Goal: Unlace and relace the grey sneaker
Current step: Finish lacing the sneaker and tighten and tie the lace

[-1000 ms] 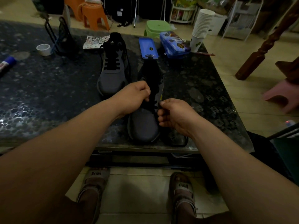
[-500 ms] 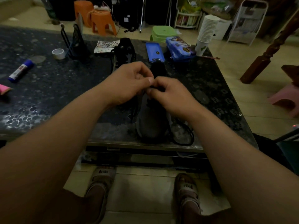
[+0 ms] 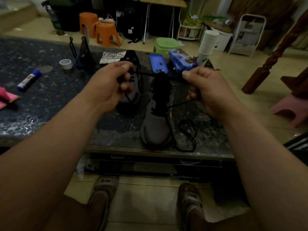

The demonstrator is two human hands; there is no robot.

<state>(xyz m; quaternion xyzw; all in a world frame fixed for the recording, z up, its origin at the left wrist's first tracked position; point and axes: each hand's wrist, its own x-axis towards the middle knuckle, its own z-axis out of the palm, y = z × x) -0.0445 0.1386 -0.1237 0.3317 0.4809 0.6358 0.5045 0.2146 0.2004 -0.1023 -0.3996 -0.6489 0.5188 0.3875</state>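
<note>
Here our left hand (image 3: 110,84) hides most of the far second sneaker (image 3: 133,84), and dim light blurs the eyelets. We hold our left hand and right hand (image 3: 205,88) apart, each closed on the black lace (image 3: 155,74) stretched between them. The grey sneaker (image 3: 155,127) sits on the table (image 3: 50,97) near its front edge, toe toward us, with loose lace coiled just right of it. A stack of paper cups (image 3: 207,45) stands at the far right corner. Our sandal (image 3: 106,184) strap carries writing, hard to read.
</note>
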